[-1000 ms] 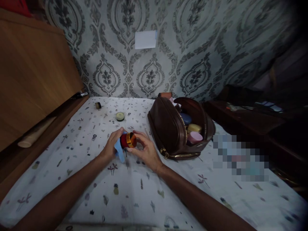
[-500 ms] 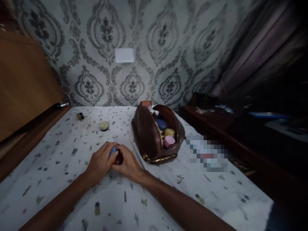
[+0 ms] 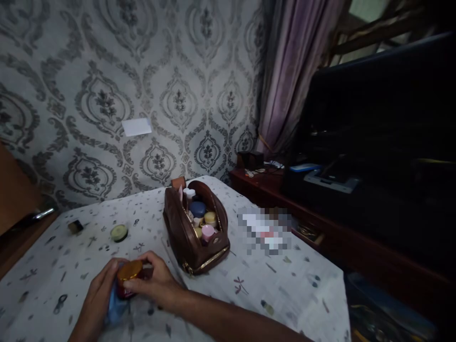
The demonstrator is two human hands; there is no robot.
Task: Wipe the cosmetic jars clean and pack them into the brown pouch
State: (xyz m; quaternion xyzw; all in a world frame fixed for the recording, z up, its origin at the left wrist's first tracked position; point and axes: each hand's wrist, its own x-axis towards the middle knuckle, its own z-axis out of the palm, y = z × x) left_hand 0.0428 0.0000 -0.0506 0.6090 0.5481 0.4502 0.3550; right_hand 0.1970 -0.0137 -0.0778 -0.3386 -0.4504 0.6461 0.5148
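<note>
A small dark red jar (image 3: pixel 125 290) with a shiny amber lid (image 3: pixel 130 270) is held just above the patterned sheet. My right hand (image 3: pixel 158 282) grips it from the right, thumb across its front and fingers behind. On the other side, my left hand (image 3: pixel 100 294) is closed on a light blue cloth (image 3: pixel 117 304) pressed against the jar; part of the cloth hangs below. To the right stands an open brown bag (image 3: pixel 180 232) with several small containers inside, among them a blue lid (image 3: pixel 197 209) and a pink lid (image 3: pixel 208 232).
A pale green round tin (image 3: pixel 118 232) and a small dark box (image 3: pixel 75 227) lie on the sheet at left. A pixelated item (image 3: pixel 265 231) is right of the bag. Beyond the right edge stand a dark wooden unit (image 3: pixel 270 190) and a big black screen (image 3: pixel 374 123).
The view has swung right, so everything sits further left. The jar has come up and its amber lid now shows, with more of the blue cloth visible beneath my left hand.
</note>
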